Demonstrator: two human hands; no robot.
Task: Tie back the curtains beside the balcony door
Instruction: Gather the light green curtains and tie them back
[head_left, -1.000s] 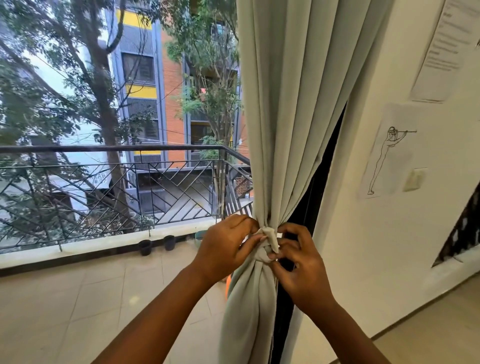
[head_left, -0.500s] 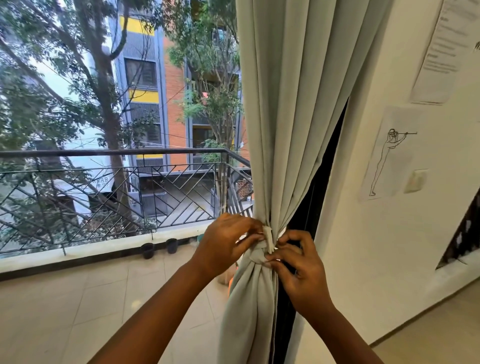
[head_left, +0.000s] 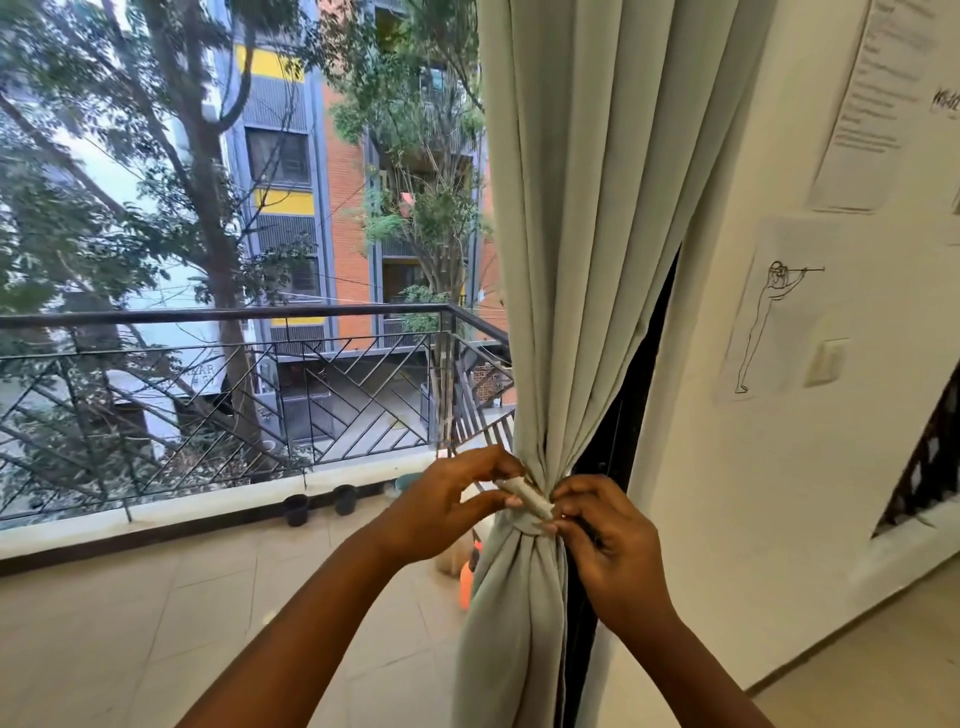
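Left hand (head_left: 441, 512) pulled leftward, drawing pale fabric tie strip (head_left: 524, 498) out; both hands' fingers pinch it, right hand (head_left: 605, 540) at gathered grey-green curtain (head_left: 582, 260).

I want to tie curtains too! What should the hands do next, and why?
Probably pull the loose pale tie end snug. The left hand and right hand both pinch it, and the pale grey-green fabric curtain is already cinched by the band.

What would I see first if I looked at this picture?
Right in the middle, two hands pinch a small tie around a big pale curtain, the left hand on one side and the right hand on the other. Behind them on the left is a black balcony railing with trees and an orange building beyond. A line drawing hangs on the white wall at right.
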